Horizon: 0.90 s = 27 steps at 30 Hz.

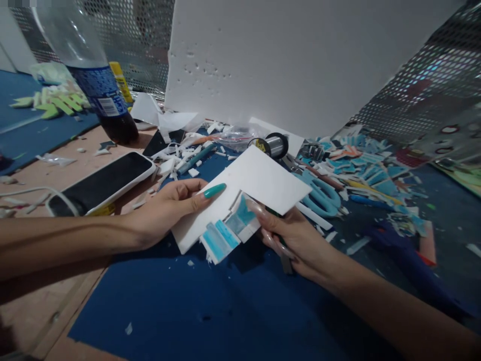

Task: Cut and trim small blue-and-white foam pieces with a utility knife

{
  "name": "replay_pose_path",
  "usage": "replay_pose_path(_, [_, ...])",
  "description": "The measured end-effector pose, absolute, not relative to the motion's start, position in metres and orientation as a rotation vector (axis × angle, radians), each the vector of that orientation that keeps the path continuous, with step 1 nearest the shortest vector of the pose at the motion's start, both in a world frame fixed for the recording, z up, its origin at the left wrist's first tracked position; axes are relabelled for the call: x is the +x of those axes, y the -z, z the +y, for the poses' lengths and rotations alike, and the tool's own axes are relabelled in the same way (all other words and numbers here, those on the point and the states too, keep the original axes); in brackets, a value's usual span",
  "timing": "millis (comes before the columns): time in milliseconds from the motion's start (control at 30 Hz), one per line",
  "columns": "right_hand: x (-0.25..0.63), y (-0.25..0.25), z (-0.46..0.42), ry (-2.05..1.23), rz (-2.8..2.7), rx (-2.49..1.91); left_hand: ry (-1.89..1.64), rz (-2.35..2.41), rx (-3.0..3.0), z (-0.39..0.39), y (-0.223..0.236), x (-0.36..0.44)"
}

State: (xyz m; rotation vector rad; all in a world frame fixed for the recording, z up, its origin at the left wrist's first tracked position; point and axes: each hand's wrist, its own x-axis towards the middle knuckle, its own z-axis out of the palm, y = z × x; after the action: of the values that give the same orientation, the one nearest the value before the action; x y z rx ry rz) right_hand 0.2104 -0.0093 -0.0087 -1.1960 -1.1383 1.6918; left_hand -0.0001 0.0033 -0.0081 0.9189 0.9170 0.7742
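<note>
My left hand holds a white foam board piece by its left edge, thumb with a teal nail on top. The board is tilted, with a notch cut in its near side. Small blue-and-white painted pieces sit along that notch; whether they are glued on I cannot tell. My right hand is closed at the board's right side, its index fingertip touching a blue painted piece. Within its curled fingers is a slim tool with a flat grey end, mostly hidden.
A cola bottle and a phone with a cable stand left. Blue-handled scissors, a wire spool and heaped blue scraps lie behind and right. A dark blue glue gun-like tool lies right. A white panel rises behind.
</note>
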Motion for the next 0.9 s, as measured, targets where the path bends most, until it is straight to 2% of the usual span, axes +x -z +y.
replay_pose_path(267, [0.207, 0.012, -0.010, -1.762, -0.980, -1.140, -0.753, 0.869, 0.784, 0.005, 0.003, 0.002])
replay_pose_path(467, [0.213, 0.018, -0.006, -1.708, -0.953, -1.084, -0.883, 1.075, 0.644, 0.015, 0.006, 0.001])
replay_pose_path(733, [0.206, 0.012, -0.009, -1.678, -0.977, -1.103, -0.986, 1.481, 1.727, 0.008, 0.018, -0.006])
replay_pose_path(900, [0.203, 0.013, -0.014, -1.641, -1.015, -1.167, -1.295, 1.436, 2.192, -0.002, 0.021, -0.008])
